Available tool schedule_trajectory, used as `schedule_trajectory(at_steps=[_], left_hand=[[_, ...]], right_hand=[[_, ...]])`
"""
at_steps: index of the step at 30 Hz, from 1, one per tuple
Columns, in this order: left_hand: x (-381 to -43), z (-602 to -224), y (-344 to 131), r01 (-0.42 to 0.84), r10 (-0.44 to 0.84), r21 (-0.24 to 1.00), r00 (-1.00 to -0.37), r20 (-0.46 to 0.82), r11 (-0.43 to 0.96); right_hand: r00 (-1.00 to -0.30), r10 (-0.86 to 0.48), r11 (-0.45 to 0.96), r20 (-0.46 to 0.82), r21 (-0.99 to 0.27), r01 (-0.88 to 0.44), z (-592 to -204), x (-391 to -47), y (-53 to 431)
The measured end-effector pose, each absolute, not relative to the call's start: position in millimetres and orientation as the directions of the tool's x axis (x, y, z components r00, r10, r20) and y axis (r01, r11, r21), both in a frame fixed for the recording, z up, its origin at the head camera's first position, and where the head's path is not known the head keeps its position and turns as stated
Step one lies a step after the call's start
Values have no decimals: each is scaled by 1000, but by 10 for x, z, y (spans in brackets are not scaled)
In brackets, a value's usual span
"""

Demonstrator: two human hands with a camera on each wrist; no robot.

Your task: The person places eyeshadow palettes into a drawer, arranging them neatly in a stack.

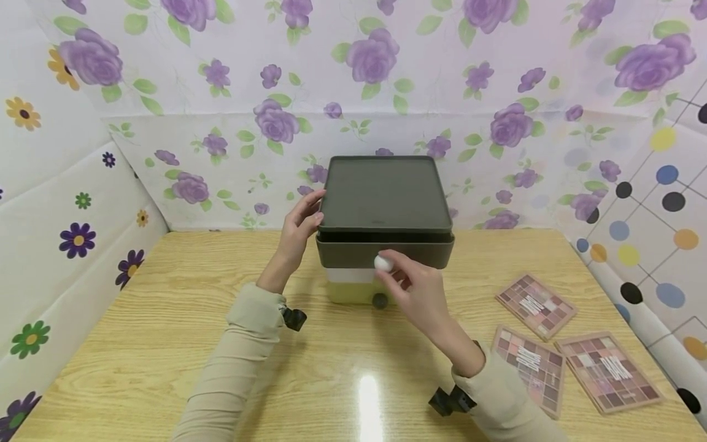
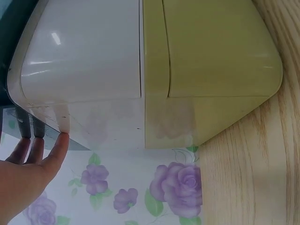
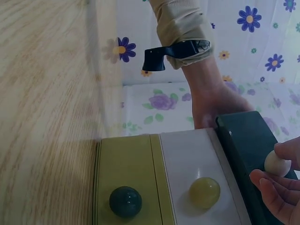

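A small storage box with stacked drawers stands at the table's back, under a dark green top panel (image 1: pixel 386 190). Its dark green top drawer (image 1: pixel 345 253) has a dark gap above its front. Thumb and fingers of my right hand (image 1: pixel 422 298) pinch that drawer's white round knob (image 1: pixel 383 263). My left hand (image 1: pixel 295 233) rests against the box's left side, fingers extended. Below are a white drawer (image 2: pixel 89 56) with a yellow-green knob (image 3: pixel 204 192) and a yellow-green drawer (image 2: pixel 220 51) with a dark green knob (image 3: pixel 125 202). The drawer's inside is hidden.
Three makeup palettes lie on the wooden table (image 1: pixel 182 319) at the right: one farther back (image 1: pixel 536 306), one nearer (image 1: pixel 530 368), one at far right (image 1: pixel 610 371). A flowered cloth wall (image 1: pixel 232 172) rises close behind the box.
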State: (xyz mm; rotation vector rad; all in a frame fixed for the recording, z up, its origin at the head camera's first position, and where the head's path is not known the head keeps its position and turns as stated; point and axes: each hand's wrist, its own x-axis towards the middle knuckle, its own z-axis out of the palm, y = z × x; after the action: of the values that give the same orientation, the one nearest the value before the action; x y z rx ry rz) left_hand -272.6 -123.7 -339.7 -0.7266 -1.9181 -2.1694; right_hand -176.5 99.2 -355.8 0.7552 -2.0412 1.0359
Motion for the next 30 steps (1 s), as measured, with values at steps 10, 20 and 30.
schedule_trajectory(at_steps=[10,20,30], left_hand=[[-2726,-3398,-1237,433,199,886,-865,461,-168],[-2711,-3404,-1215,427,188,886,-869,458,-181],[-2728,-3412,-1220,451,196,878,-857,476,-163]], right_hand=[[-545,-191,498,817,-398,-770,-3566,-1634,1009],[-508,-223,456,832,-372,-808,-3584,-1487,1029],[-491,-227,427,841,-368,-826,-3570,-1337,1049]])
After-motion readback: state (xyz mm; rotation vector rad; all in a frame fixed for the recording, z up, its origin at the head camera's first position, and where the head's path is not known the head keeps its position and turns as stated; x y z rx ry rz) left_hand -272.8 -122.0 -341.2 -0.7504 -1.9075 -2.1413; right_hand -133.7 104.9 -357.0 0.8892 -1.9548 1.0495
